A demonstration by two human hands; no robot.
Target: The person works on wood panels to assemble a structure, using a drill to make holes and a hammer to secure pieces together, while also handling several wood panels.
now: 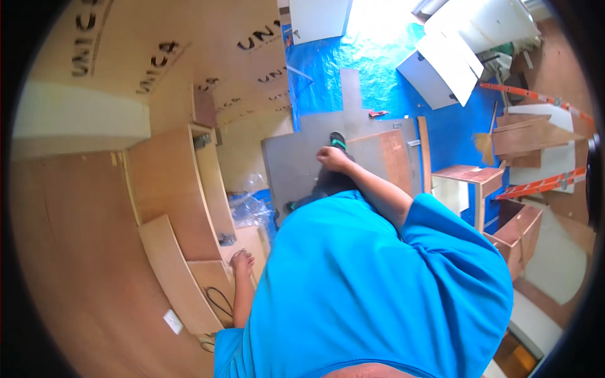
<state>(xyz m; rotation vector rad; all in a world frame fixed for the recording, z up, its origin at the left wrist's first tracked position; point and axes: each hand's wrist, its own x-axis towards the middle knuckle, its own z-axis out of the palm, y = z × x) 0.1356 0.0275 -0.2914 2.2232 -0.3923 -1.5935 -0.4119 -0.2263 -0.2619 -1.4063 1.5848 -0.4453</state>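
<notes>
A: Blue tarp (321,69) lies far. Where's the cabinet (173,189)?
B: Left, near the left hand (242,259). That and the right hand (334,159) curl; whether gripping, can't tell.
A: Handling?
B: Probably heavy, stiff; hold its side edges.

We record a room being built or fitted out, workshop-like. Our evidence: blue tarpaulin (387,72) over the floor, orange ladder (547,184), bare wooden cabinet (169,192), open wooden box (528,234), crumpled clear plastic (252,209).
</notes>
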